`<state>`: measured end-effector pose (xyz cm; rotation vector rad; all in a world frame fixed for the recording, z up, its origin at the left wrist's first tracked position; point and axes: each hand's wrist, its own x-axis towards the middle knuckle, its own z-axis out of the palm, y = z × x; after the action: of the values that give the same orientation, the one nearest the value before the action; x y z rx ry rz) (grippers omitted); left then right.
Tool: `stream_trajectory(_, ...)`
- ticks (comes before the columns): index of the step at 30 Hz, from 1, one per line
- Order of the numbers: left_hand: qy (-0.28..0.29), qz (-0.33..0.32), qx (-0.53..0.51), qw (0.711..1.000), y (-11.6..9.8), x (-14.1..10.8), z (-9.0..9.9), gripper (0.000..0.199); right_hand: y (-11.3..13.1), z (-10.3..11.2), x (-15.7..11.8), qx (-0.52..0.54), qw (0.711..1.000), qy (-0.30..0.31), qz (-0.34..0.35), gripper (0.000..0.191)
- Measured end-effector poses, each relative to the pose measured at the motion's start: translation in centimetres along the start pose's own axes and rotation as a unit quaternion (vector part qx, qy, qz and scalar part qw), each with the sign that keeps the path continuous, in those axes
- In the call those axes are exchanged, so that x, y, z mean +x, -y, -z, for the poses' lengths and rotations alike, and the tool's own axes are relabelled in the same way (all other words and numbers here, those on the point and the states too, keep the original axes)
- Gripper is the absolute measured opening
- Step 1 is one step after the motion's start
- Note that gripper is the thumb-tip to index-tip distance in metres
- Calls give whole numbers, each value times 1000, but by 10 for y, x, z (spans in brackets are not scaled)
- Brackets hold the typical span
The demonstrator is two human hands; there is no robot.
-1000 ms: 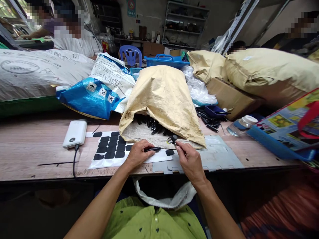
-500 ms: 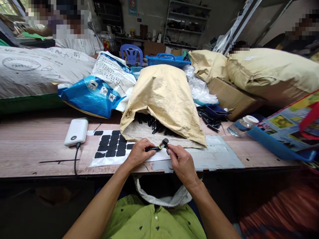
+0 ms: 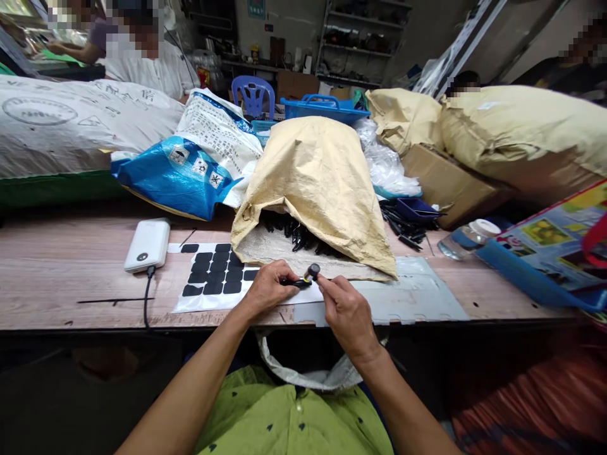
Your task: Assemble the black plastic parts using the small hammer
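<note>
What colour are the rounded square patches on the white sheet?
The patches are black, clearest in the head view.

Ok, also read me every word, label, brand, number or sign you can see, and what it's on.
"信", as best I can tell: white sack. Its other characters and oval stamp are too blurred; inside its triangle, unreadable.
Umbrella sign: blue-and-white sack. Two signs beside it are unclear; its print is too small.
Poster: too small.
Colourful box: too blurred.
No brand or number is readable.
</note>
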<state>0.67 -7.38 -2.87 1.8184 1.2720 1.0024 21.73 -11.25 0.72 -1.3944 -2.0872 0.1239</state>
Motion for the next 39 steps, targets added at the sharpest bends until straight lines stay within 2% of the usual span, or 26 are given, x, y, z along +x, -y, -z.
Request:
stream_trajectory(3, -1, -4, 1, 1000, 0, 0, 0, 13, -2, 5, 2, 22, 1000, -5, -6, 30)
stream_trajectory(8, 2, -1, 7, 1000, 0, 0, 1, 12, 5, 13, 5, 71, 993, -93, 7, 31)
stream_trajectory(13, 6, -3, 11, 1000, 1, 1, 1, 13, -7, 1, -4, 33, 999, -7, 7, 31)
stream_trajectory(18, 7, 2, 8, 1000, 2, 1, 2, 13, -21, 5, 0, 78, 995, -59, -30, 28)
stream_trajectory(29, 13, 6, 32, 999, -1, 1, 4, 19, -40, -3, -14, 106, 989, -55, -85, 28)
stream_trajectory(34, 13, 11, 30, 999, -1, 1, 4, 18, -47, -2, -13, 61, 991, -65, -95, 29)
stream_trajectory(39, 11, 11, 37, 999, -1, 0, 3, 17, -60, -4, -10, -82, 991, -87, -68, 29)
